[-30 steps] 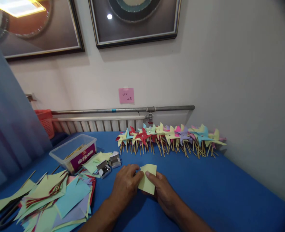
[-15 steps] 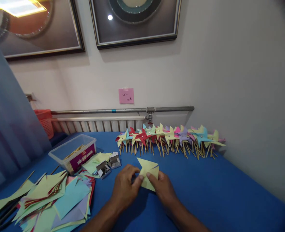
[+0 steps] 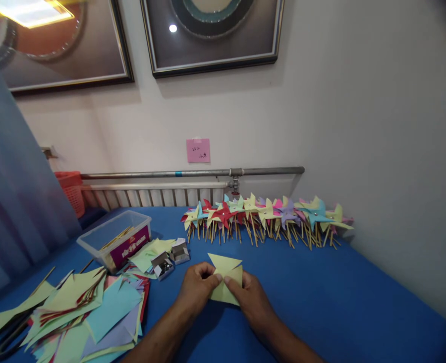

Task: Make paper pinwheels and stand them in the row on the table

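Observation:
A pale yellow paper square point(image 3: 226, 292) with cut corners is held above the blue table, near the middle. My left hand point(image 3: 197, 286) pinches its left side, thumb on top of the paper. On its right side my right hand point(image 3: 250, 297) grips it too, the thumb pressed near the centre. Both sets of fingers are partly hidden behind the sheet. Left of my hands lie two small open boxes; the nearer box point(image 3: 162, 265) holds small metallic pieces, while the contents of the farther box point(image 3: 179, 251) are unclear.
Many finished paper pinwheels point(image 3: 264, 214) on sticks lie in a row along the back. A clear plastic tub point(image 3: 113, 237) with sticks stands at left. Stacks of coloured paper point(image 3: 90, 312) and black-handled scissors point(image 3: 7, 338) lie at front left. A radiator point(image 3: 151, 195) runs behind the blue table point(image 3: 340, 302).
Both hands have shifted slightly left with the yellow paper, which has turned a little and now lies more level. Other objects have stayed in place.

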A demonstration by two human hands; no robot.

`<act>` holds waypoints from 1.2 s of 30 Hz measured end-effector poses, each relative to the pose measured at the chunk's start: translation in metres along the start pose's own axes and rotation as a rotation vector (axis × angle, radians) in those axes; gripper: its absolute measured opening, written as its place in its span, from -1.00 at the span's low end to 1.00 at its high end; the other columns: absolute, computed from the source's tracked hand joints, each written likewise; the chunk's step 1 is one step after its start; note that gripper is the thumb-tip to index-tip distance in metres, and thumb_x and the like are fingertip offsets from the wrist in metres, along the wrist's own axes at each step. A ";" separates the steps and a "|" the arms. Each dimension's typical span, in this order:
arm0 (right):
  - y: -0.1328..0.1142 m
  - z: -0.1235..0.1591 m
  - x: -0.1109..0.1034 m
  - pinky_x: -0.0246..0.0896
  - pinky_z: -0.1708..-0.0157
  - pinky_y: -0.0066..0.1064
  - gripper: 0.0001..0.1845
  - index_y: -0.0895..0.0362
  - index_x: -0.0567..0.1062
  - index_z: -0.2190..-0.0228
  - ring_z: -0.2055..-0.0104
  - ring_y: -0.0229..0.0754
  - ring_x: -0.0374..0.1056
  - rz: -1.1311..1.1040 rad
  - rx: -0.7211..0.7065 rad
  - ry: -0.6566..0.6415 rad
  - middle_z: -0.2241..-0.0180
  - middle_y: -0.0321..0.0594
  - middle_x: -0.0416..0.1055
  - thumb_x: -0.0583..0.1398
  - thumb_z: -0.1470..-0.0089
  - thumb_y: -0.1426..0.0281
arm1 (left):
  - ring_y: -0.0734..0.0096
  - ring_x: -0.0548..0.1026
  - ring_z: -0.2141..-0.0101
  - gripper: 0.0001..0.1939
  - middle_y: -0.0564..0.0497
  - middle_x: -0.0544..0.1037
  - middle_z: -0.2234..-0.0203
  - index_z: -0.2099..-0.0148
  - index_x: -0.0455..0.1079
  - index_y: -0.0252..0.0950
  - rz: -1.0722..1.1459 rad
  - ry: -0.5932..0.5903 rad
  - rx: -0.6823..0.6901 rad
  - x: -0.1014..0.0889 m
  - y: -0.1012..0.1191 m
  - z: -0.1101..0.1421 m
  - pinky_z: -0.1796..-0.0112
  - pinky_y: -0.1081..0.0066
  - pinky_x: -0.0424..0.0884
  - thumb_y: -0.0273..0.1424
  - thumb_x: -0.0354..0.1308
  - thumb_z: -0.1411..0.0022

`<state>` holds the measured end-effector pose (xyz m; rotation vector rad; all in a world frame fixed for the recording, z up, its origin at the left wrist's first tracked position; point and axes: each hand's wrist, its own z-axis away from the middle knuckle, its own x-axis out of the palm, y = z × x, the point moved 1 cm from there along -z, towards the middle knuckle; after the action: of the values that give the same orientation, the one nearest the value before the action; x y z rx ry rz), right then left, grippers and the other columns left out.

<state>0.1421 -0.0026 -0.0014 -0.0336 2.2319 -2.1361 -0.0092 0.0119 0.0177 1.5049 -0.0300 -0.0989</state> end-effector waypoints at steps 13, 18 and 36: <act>0.006 -0.001 0.001 0.30 0.40 -0.35 -0.54 0.19 0.61 0.26 0.39 -0.07 0.45 -0.064 0.020 -0.015 0.42 -0.16 0.59 0.32 0.04 0.07 | 0.54 0.22 0.64 -0.62 0.13 0.37 0.69 0.52 0.34 -0.29 0.020 0.005 -0.027 0.002 -0.002 0.001 0.54 0.47 0.10 -0.09 0.32 0.15; 0.003 -0.001 0.001 0.30 0.39 -0.35 -0.59 0.19 0.61 0.26 0.41 -0.09 0.44 -0.073 0.020 -0.026 0.43 -0.18 0.58 0.30 0.03 0.12 | 0.54 0.22 0.65 -0.65 0.14 0.36 0.71 0.53 0.33 -0.28 0.034 0.005 -0.041 0.002 -0.001 0.001 0.55 0.47 0.10 -0.11 0.30 0.15; 0.013 -0.003 0.000 0.28 0.40 -0.35 -0.56 0.20 0.61 0.24 0.39 -0.07 0.44 0.004 0.006 -0.029 0.38 -0.13 0.60 0.28 0.02 0.11 | 0.58 0.18 0.68 -0.68 0.16 0.31 0.74 0.58 0.25 -0.25 0.046 -0.006 -0.036 0.001 -0.004 -0.001 0.58 0.49 0.07 -0.20 0.31 0.17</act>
<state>0.1423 0.0013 -0.0144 -0.0599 2.2079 -2.1259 -0.0083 0.0129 0.0132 1.4674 -0.0669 -0.0666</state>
